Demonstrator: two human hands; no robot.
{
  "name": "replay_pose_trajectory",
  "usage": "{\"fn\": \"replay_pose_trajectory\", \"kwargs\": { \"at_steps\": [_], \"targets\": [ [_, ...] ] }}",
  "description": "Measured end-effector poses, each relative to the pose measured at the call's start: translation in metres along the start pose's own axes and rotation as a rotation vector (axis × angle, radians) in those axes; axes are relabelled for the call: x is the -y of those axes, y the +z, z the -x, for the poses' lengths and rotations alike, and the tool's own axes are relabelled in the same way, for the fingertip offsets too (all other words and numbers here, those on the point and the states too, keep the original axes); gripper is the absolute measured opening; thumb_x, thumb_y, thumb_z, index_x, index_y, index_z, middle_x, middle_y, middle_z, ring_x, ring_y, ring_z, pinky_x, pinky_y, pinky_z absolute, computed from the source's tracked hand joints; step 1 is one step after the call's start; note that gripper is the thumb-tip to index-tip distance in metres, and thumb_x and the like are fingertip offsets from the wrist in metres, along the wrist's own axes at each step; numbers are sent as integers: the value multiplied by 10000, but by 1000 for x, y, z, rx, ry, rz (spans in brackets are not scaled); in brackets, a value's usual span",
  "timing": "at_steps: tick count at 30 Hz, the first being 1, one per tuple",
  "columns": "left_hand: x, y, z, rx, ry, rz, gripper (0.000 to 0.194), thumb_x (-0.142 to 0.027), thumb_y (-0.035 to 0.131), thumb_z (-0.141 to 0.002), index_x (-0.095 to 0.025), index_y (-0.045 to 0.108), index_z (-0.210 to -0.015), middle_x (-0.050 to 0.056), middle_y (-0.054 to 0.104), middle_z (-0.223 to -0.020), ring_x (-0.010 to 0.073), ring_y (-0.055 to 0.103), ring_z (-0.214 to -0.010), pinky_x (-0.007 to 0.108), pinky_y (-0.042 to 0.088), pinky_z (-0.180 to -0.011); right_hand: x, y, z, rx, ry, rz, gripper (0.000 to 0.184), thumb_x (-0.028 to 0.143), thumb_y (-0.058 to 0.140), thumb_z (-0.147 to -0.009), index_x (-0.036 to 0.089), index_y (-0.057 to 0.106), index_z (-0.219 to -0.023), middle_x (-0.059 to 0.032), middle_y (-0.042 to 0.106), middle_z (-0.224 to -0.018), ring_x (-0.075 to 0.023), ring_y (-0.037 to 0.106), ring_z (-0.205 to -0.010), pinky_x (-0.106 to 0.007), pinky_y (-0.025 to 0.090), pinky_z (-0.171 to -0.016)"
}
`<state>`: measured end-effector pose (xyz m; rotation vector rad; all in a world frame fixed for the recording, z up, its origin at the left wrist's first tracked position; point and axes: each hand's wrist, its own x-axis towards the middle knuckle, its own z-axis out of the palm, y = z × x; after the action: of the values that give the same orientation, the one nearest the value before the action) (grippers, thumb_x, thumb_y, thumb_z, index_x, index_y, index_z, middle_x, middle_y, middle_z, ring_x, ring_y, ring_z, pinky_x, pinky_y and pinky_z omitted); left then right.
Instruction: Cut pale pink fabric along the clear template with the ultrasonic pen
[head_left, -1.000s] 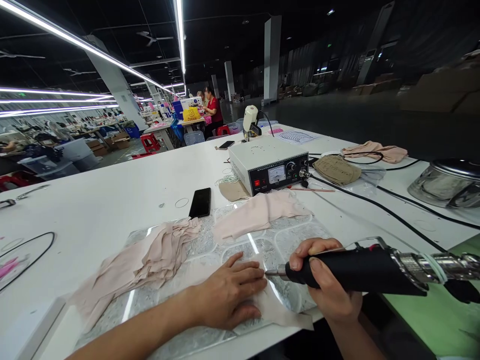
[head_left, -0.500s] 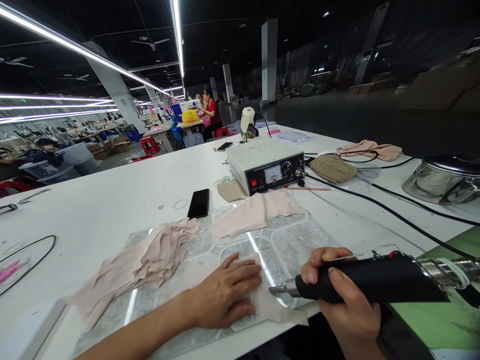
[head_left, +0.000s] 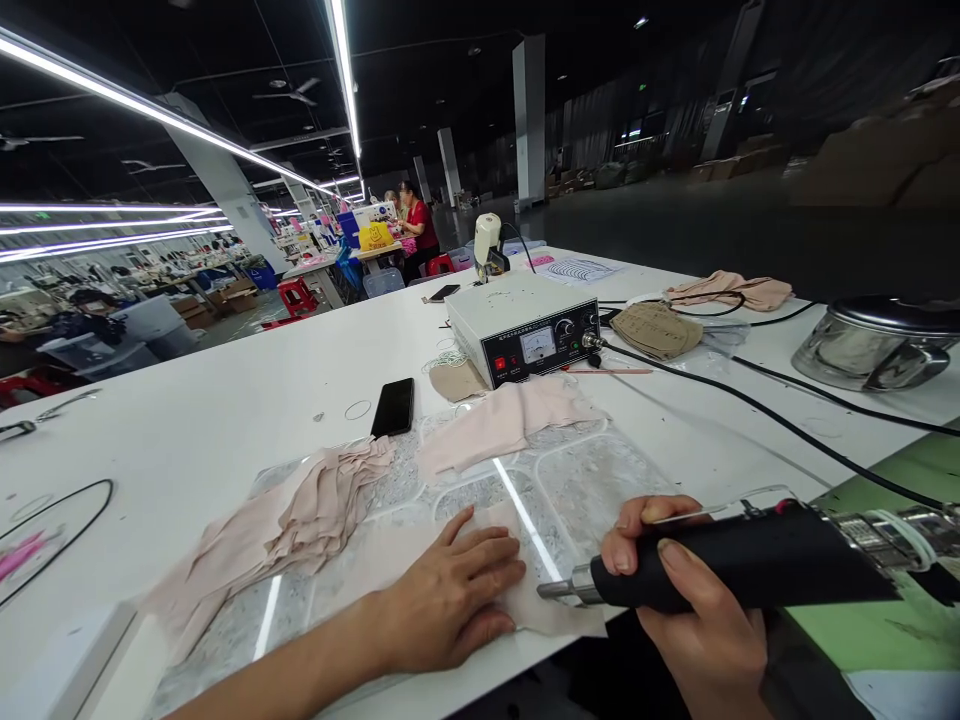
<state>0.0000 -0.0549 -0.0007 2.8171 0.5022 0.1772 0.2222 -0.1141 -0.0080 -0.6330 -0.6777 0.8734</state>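
Observation:
My left hand (head_left: 457,585) lies flat, fingers spread, on a pale pink fabric piece (head_left: 529,600) and presses it to a clear-covered grey marbled board (head_left: 592,480). My right hand (head_left: 694,590) is wrapped round a black ultrasonic cutter handpiece (head_left: 739,560) with a tapered metal tip. That tip points left and sits at the fabric's right edge, just right of my left fingers. Whether it touches the cloth, I cannot tell. A ruffled stack of pink fabric pieces (head_left: 315,510) lies left of my hand, and another folded pink piece (head_left: 510,425) lies beyond it.
A control box (head_left: 517,325) with a dial meter stands behind the board, a black cable (head_left: 750,400) running right from it. A phone (head_left: 394,407), brown fabric pieces (head_left: 656,330) and a glass lidded pot (head_left: 870,345) are on the white table. Other people sit at machines far behind.
The view has shifted slightly. The cutter's tip is now over the fabric's right edge, where it was just beside it. My left hand stays flat on the cloth.

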Motion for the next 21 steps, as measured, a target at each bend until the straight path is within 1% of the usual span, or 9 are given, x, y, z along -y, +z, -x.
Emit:
{"fn": "replay_pose_trajectory", "kwargs": {
  "at_steps": [4,7,11,14,17,19,21],
  "targets": [
    [-1,0,0,-4,4,-15,387,-366,486,-993,-157,524,-1317,137,571,-1339,261,469,-1328,498,136,-1206,-1,-2,3,-3,4,-8,105,319,648,-777,220,613,-788,3,554,-719,-119,567,-510,-279,472,-498],
    [-1,1,0,-11,1,-5,382,-377,472,-1000,-156,530,-1306,135,578,-1325,262,471,-1323,499,155,-1201,-2,-7,5,21,13,3,94,314,628,-798,224,605,-812,2,544,-740,-119,566,-533,-282,479,-515],
    [0,1,0,-22,21,7,366,-364,470,-1005,-152,535,-1297,135,591,-1291,254,481,-1310,481,229,-1182,-2,-11,7,68,47,18,78,305,611,-818,235,593,-849,2,541,-776,-121,576,-571,-294,501,-557],
    [1,0,0,-17,39,19,366,-357,464,-1007,-139,535,-1292,141,599,-1265,258,484,-1306,461,287,-1160,0,-9,8,53,37,29,83,308,614,-811,233,590,-840,1,544,-771,-123,578,-569,-295,508,-553],
    [3,3,0,-17,45,34,373,-363,469,-1004,-138,530,-1295,142,599,-1264,263,483,-1308,450,303,-1155,1,-7,10,23,41,32,96,305,628,-787,232,579,-828,8,537,-748,-123,568,-543,-297,507,-528],
    [5,6,0,-40,61,40,365,-366,479,-1001,-138,540,-1279,139,608,-1250,261,491,-1301,439,303,-1157,1,-9,12,8,57,40,123,305,645,-768,235,563,-828,13,523,-733,-126,559,-535,-302,507,-518],
    [7,9,0,-68,91,34,343,-356,500,-994,-126,563,-1240,138,624,-1216,254,505,-1284,419,312,-1153,0,-16,15,-3,81,58,144,300,654,-767,242,542,-836,19,503,-719,-131,550,-542,-308,511,-520]
  ]
}}
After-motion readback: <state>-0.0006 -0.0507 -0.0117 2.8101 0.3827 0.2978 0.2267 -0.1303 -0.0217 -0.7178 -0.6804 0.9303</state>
